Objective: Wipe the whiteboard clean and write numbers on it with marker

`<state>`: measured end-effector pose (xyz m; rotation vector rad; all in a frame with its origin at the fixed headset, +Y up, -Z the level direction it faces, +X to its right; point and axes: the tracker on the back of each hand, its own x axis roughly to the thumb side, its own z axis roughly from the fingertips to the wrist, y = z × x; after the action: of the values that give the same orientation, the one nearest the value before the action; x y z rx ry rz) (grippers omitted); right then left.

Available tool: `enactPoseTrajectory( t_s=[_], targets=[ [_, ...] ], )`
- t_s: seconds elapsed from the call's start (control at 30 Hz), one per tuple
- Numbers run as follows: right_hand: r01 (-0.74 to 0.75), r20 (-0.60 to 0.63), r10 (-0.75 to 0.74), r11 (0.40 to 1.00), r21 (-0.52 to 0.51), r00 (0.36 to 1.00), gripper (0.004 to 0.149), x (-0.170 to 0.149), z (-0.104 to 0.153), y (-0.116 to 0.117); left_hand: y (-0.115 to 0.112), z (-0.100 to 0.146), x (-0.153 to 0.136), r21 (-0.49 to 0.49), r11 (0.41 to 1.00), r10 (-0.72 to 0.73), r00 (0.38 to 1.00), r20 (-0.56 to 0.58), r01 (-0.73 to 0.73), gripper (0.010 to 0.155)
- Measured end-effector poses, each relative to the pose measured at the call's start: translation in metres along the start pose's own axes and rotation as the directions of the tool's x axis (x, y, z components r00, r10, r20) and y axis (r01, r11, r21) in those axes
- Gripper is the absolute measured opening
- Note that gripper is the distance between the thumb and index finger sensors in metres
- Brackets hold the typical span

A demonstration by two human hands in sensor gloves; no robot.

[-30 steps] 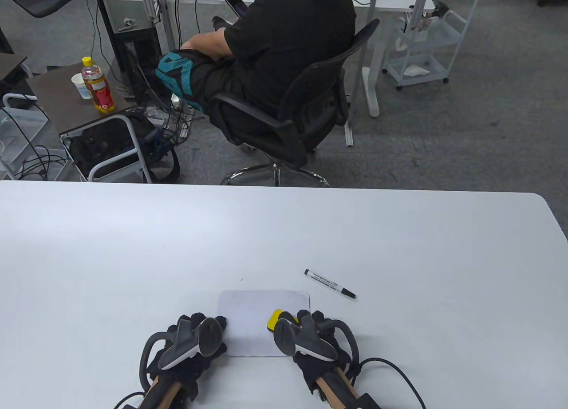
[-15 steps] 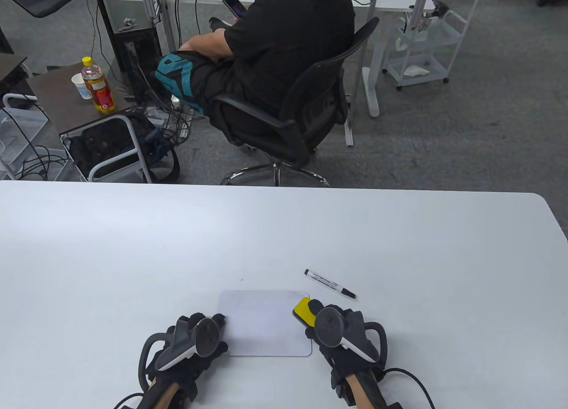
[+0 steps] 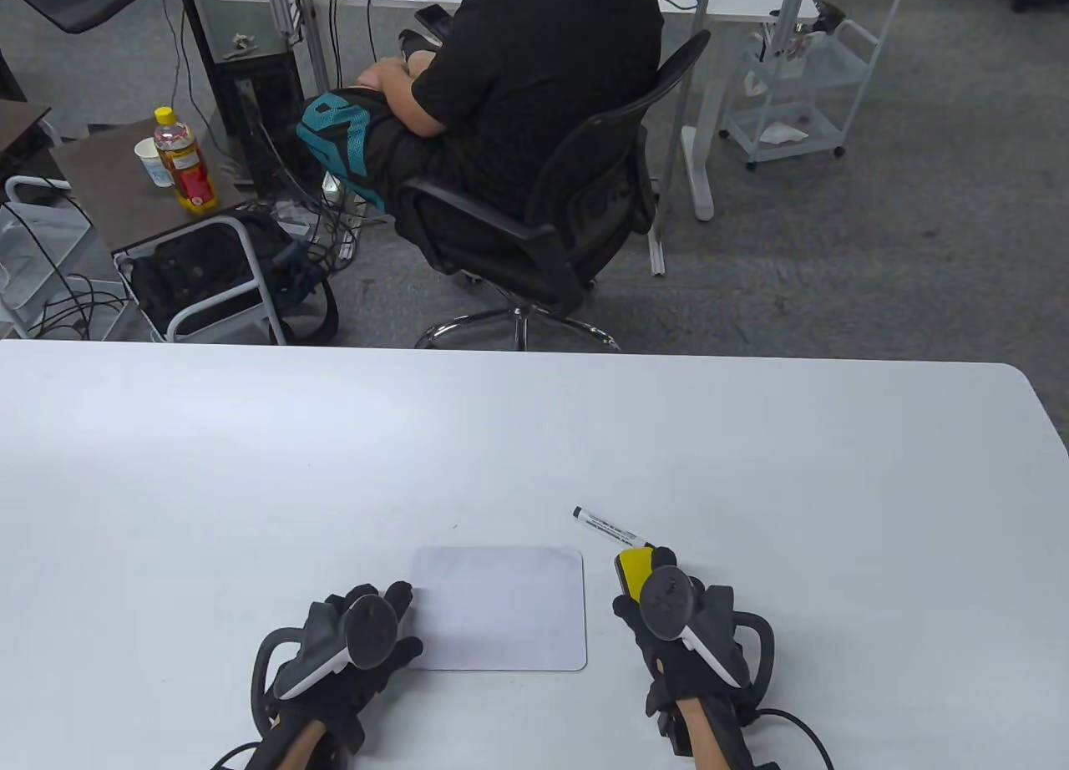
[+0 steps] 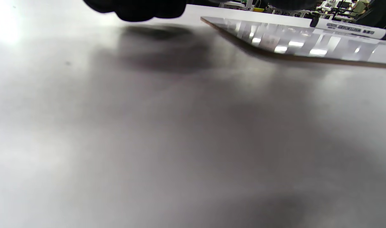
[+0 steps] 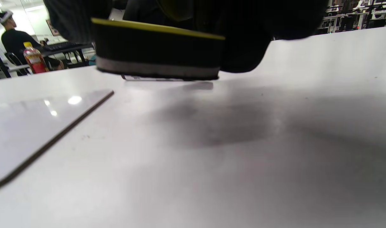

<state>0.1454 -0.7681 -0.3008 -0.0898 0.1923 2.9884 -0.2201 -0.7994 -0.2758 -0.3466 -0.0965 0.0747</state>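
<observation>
The small whiteboard (image 3: 499,607) lies blank on the table near its front edge, and it shows edge-on in the left wrist view (image 4: 291,41). My right hand (image 3: 660,595) grips the yellow-topped eraser (image 3: 633,569) just right of the board. In the right wrist view the eraser (image 5: 158,50) hovers slightly above the table, felt side down. The black-capped marker (image 3: 605,528) lies just behind the eraser, its near end hidden by it. My left hand (image 3: 380,615) rests by the board's left edge, fingers extended and holding nothing.
The white table (image 3: 250,469) stretches wide beyond and to both sides. Past its far edge a person sits in an office chair (image 3: 543,244). A side table with a bottle (image 3: 184,160) and cup stands at the far left.
My right hand carried the eraser rightward across the board and off its right edge, ending beside the marker. My left hand slid a little left, off the board's corner.
</observation>
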Motion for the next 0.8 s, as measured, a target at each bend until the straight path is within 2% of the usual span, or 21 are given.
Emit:
enactPoseTrajectory(
  t_s=[0.23, 0.43, 0.63, 0.8],
  targets=[
    [-0.137, 0.002, 0.137, 0.991, 0.005, 0.991, 0.082, 0.021, 0.001, 0.018, 0.0, 0.001, 0.0, -0.014, 1.0, -0.005, 1.0, -0.003, 0.005, 0.071],
    [-0.197, -0.021, 0.198, 0.979, 0.055, 0.98, 0.084, 0.03, 0.0, 0.03, 0.0, 0.001, 0.001, -0.013, 1.0, -0.012, 1.0, 0.0, 0.011, 0.072],
    [-0.2, -0.018, 0.201, 0.977, 0.077, 0.979, 0.084, 0.031, 0.001, 0.03, 0.0, 0.001, 0.002, -0.015, 1.0, -0.017, 1.0, 0.0, 0.017, 0.072],
    [-0.14, -0.014, 0.143, 0.983, 0.116, 0.99, 0.084, 0.028, 0.002, 0.028, 0.0, 0.002, 0.002, -0.009, 1.0, -0.023, 1.0, -0.003, 0.023, 0.073]
  ],
)
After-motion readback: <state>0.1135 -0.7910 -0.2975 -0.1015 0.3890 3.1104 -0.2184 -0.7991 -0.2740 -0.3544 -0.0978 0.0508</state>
